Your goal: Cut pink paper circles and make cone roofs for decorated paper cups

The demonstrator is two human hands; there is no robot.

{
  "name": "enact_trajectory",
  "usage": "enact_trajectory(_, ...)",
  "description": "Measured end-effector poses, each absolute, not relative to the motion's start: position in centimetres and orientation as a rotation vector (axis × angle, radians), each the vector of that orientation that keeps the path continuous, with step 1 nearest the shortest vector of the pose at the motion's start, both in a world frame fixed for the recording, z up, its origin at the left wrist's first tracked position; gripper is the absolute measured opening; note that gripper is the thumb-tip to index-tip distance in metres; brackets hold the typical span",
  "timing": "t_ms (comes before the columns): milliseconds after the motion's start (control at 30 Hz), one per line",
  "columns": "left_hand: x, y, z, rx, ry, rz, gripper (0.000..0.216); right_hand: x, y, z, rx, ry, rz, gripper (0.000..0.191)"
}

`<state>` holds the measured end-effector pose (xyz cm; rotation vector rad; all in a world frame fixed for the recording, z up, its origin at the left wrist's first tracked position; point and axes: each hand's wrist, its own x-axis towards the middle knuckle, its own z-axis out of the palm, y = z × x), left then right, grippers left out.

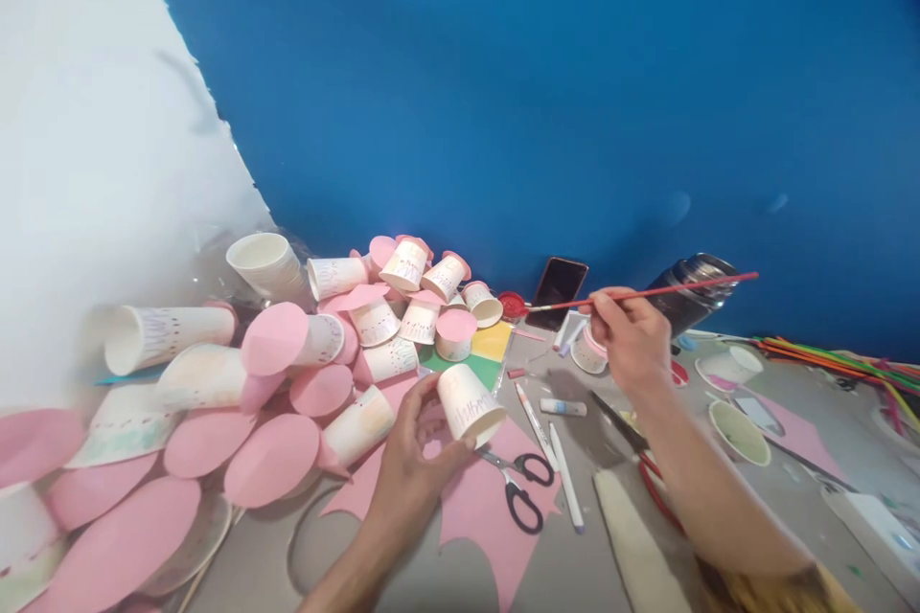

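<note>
My left hand [413,460] is closed around a small white paper cup [469,404] with markings on its side, held tilted over a pink paper cut-out [495,522]. My right hand [629,335] pinches a thin red paintbrush [647,294] that points left, its tip near a red lid [512,306]. Just below the right hand's fingers sits a small pink-rimmed cup [587,354]. Black-handled scissors [521,484] lie beside the held cup.
A heap of decorated paper cups with pink paper discs [302,374] fills the left. Markers [564,474], a glue stick [563,407], a phone [559,290], a dark flask [694,292], paint cups [739,431] and coloured pipe cleaners [840,364] lie on the grey table. A blue wall rises behind.
</note>
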<state>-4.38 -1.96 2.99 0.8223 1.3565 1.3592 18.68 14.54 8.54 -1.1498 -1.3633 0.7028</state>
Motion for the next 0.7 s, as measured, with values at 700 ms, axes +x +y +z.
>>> enact_trajectory(700, -3.6, -2.1, 1.9, 1.778, 1.64, 1.315, 0.07, 19.8, 1.5, 4.7, -0.89, -1.144, 1.183, 0.012)
